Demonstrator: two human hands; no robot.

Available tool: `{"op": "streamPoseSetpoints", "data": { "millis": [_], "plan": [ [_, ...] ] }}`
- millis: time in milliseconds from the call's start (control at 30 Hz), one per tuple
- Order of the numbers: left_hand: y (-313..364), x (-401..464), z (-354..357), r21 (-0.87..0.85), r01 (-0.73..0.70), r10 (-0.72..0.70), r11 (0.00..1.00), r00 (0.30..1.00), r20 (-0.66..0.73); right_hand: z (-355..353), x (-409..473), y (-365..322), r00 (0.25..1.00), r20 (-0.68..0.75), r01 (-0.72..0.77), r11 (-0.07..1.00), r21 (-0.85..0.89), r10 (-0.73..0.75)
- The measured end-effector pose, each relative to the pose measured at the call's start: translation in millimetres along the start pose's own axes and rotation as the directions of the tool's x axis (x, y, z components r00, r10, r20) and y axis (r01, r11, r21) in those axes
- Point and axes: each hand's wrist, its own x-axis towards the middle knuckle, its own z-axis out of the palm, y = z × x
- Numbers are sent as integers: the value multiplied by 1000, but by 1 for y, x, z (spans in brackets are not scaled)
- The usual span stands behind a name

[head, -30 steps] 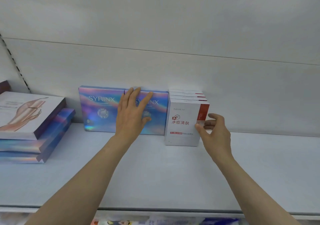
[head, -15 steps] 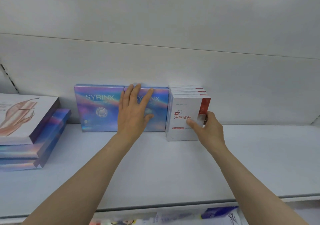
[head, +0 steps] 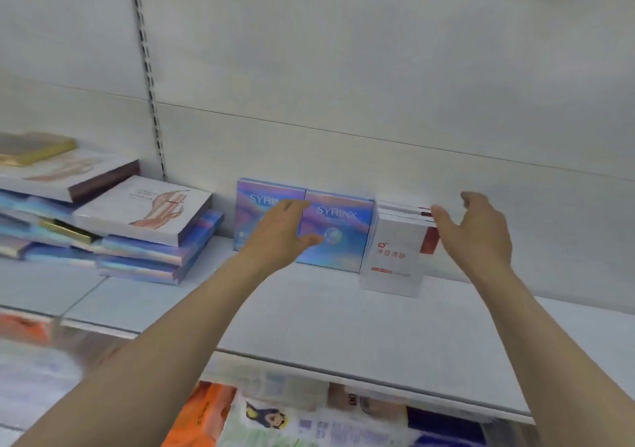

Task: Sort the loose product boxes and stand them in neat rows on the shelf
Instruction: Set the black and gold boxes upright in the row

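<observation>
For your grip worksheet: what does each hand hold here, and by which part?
Nothing is held. The left hand and the right hand are open, in front of the standing boxes.

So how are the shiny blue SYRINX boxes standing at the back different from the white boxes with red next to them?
The iridescent blue SYRINX boxes stand side by side, wide fronts showing; the white boxes with red panels stand one behind another, as a narrower row reaching further forward. The left hand is at the blue ones, the right hand by the white ones. Both kinds stand upright on the white shelf.
</observation>
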Motion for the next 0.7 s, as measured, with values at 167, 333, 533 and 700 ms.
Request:
{"op": "streamPoseSetpoints", "data": {
  "millis": [167,333,533,700],
  "plan": [
    [-10,-44,-77,-9,27,-27,1000,997,-70,-3,-17,-92,918,167,377,923,-79,-360],
    [-62,-87,-166,146,84,-64,986,988,-138,30,-59,-191,690,355,674,739,4,-631],
    [-157,-164,-280,289,123,-69,949,979,-192,82,-138,-322,513,364,808,581,101,-777],
    [-248,-237,-367,369,182,-96,911,966,-239,135,-231,-430,413,296,842,485,237,-861]
  ]
}}
